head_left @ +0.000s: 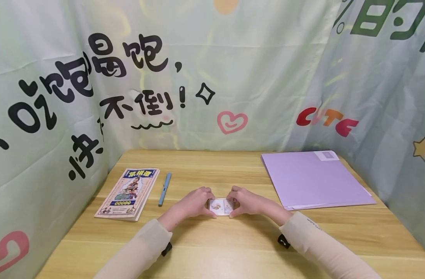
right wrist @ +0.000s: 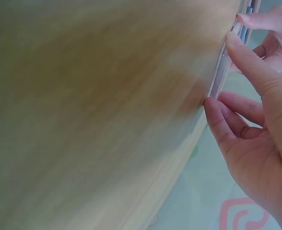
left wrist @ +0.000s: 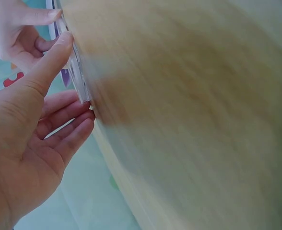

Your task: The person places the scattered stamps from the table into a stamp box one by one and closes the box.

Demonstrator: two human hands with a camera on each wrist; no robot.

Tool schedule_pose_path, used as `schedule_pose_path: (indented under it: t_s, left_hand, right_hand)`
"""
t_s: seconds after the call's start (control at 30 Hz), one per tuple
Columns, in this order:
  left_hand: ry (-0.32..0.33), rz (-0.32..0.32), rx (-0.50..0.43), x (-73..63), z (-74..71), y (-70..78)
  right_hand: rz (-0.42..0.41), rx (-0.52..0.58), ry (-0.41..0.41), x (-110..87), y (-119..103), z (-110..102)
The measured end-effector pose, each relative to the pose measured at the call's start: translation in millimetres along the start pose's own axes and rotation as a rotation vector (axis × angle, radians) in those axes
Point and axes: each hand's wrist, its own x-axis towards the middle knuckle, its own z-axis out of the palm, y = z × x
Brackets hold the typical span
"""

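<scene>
A small flat clear-edged case point(head_left: 221, 207) with little printed pictures on top lies on the wooden table point(head_left: 212, 244). My left hand point(head_left: 194, 202) holds its left end, thumb at the near edge and fingers at the far side. At the opposite end, my right hand point(head_left: 246, 201) holds it in a mirrored way. The left wrist view shows the case's thin transparent side point(left wrist: 77, 76) between thumb and fingertips. In the right wrist view, the thumb and fingers of that hand point(right wrist: 256, 110) likewise span the case's end. Its underside is hidden.
A printed booklet point(head_left: 126, 193) lies at the left, with a blue pen point(head_left: 164, 190) beside it. Purple folders or sheets point(head_left: 313, 180) lie at the back right. Printed fabric curtains point(head_left: 261, 77) stand around the table's back and sides.
</scene>
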Motion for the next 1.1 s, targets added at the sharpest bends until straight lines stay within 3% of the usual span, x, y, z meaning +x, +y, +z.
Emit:
schedule_pose_path:
  t_s: [0.57,1.1]
  left_hand:
    - [0.003,-0.005,-0.021,-0.9,0.1,0.5]
    - [-0.019,-0.032,-0.039,-1.6,0.9,-3.4]
  right_hand:
    - [-0.035,0.013,0.01,1.0,-5.0,-1.2]
    - [0.02,0.051,-0.001,0.4,0.0,1.4]
